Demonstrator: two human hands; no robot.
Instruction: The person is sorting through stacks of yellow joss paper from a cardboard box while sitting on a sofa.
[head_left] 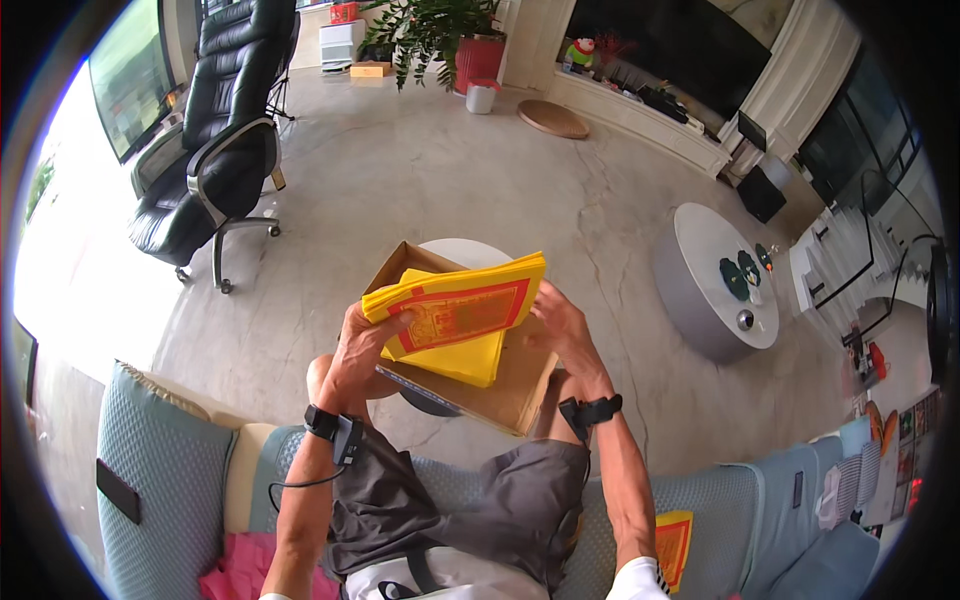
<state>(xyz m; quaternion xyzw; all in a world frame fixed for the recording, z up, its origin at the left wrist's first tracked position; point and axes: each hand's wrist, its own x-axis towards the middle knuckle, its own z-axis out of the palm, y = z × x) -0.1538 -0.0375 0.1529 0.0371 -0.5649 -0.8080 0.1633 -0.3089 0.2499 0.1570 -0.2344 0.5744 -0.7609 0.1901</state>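
Note:
My left hand [362, 345] is closed on the left end of a stack of yellow paper sheets [465, 315] with red printing, its thumb lying on the front face. The stack is held up at a tilt above an open cardboard box [510, 395]. More yellow paper [470, 362] lies in the box beneath it. My right hand [568, 335] is at the stack's right edge, fingers apart, some fingertips hidden by the paper. Its thumb does not lie on the printed face. The box sits over my knees, in front of a round white table [465, 250].
I sit on a light blue padded sofa [700, 520], with another yellow printed paper [673, 550] beside me on the right. A phone [118, 490] lies on the left armrest. A black office chair [215, 150] stands far left, an oval coffee table [705, 290] to the right.

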